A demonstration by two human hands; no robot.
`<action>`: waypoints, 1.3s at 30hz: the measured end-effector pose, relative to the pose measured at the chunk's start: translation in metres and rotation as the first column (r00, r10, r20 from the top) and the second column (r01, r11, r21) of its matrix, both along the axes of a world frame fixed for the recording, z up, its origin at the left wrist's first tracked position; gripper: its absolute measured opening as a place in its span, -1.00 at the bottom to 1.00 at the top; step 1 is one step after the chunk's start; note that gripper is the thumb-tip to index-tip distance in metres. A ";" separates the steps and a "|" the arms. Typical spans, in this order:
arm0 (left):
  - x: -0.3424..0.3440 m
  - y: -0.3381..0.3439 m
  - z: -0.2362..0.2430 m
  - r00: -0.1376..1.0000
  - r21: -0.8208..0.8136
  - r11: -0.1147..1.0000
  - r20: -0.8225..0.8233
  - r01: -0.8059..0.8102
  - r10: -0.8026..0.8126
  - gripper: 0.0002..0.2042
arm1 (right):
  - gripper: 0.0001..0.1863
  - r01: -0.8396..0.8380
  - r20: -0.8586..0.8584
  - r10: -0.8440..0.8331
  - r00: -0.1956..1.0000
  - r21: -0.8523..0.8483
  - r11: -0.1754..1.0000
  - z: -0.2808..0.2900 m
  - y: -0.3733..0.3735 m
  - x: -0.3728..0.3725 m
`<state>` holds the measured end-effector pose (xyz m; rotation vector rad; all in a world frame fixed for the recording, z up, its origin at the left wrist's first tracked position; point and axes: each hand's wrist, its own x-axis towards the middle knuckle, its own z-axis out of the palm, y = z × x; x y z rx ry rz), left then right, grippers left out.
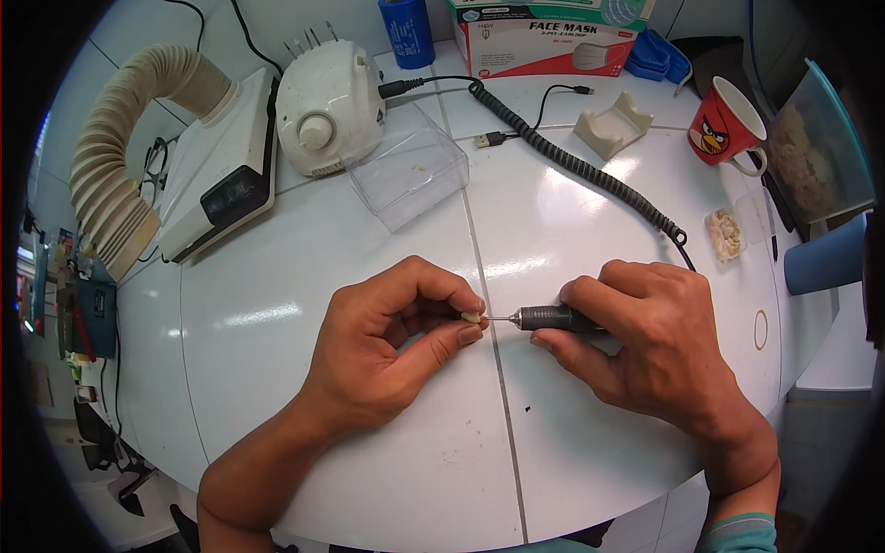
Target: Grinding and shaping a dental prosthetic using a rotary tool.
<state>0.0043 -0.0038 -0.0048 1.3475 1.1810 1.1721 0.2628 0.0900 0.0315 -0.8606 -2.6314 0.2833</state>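
Between thumb and index finger of my left hand [396,336] is pinched a small cream artificial tooth [471,317], partly covered by the fingertips. My right hand [645,341] wraps round a dark rotary handpiece [548,318], held nearly level and pointing left. Its thin metal bur [501,318] reaches to the tooth; whether the tip touches it is too small to tell. A coiled black cord [590,170] runs from near the right hand back to a white control unit [318,111] with a round knob.
Behind my hands lies a transparent plastic box [410,170]. A dust collector [221,157] with a ribbed hose [101,157] stands left. Toward the right are a cream handpiece rest [613,126], a red mug [728,124], a small case of tooth-like pieces [725,234] and a blue cup [825,255].
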 end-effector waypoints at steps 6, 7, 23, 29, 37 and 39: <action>-0.002 0.001 0.000 1.000 0.018 1.000 0.020 0.004 -0.005 -0.81 | -0.64 0.007 0.010 -0.007 1.000 -0.006 1.000 0.000 0.001 0.001; -0.003 0.001 -0.001 1.000 0.041 0.999 -0.014 0.020 -0.020 -0.82 | -0.64 0.007 0.010 -0.007 1.000 -0.006 1.000 0.000 0.001 0.001; 0.002 0.002 0.004 1.000 0.003 1.000 0.010 -0.020 0.020 -0.86 | -0.66 0.008 -0.018 -0.008 1.000 -0.012 1.000 -0.002 0.002 0.001; 0.002 0.001 0.004 1.000 -0.012 1.000 0.016 -0.015 0.015 -0.88 | -0.65 0.004 -0.018 -0.004 1.000 -0.013 1.000 -0.002 0.002 0.001; 0.002 0.001 0.004 1.000 -0.013 1.000 0.007 -0.005 0.005 -0.89 | -0.64 -0.006 -0.005 0.006 1.000 -0.017 1.000 -0.001 0.002 0.001; 0.002 0.001 0.004 1.000 -0.002 1.000 -0.006 0.002 -0.002 -0.89 | -0.64 -0.019 -0.013 0.019 1.000 -0.002 1.000 -0.001 0.002 0.001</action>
